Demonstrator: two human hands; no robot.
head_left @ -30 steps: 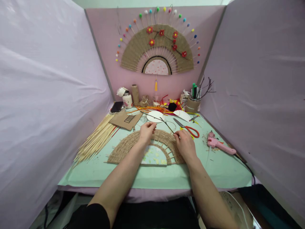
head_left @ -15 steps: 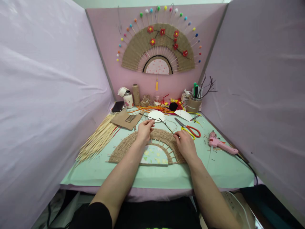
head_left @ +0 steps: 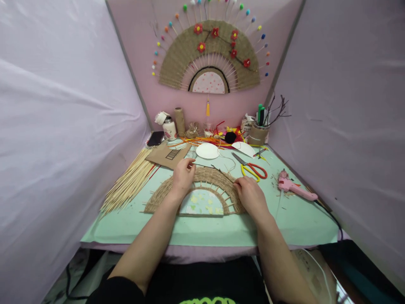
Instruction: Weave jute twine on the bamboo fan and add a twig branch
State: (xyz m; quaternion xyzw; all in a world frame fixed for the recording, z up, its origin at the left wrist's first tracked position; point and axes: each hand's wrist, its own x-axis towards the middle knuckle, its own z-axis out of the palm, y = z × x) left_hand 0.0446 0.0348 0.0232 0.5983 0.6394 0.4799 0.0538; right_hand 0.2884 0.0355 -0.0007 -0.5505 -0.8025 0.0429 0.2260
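Note:
A thin dark twig (head_left: 218, 169) stretches between my two hands, over the upper edge of a woven twine fan (head_left: 161, 194). My left hand (head_left: 184, 175) pinches the twig's left end. Its right end is between the fingertips of my right hand (head_left: 249, 192), low over the fan's right side. The fan lies flat on the table, with a light blue half-round piece (head_left: 202, 202) at its lower middle and short sticks showing in the gap between. My left forearm hides part of the fan.
Scissors (head_left: 253, 166) and a pink glue gun (head_left: 295, 188) lie to the right. Thin sticks (head_left: 129, 185) and cardboard (head_left: 167, 154) are on the left. A can of twigs and pens (head_left: 257, 135) stands at the back. A finished fan (head_left: 177, 59) hangs on the pink backboard.
Both hands have come down with the twig, closer to the woven fan. My left hand has shifted left and my right hand slightly right. The camera view has tilted a little.

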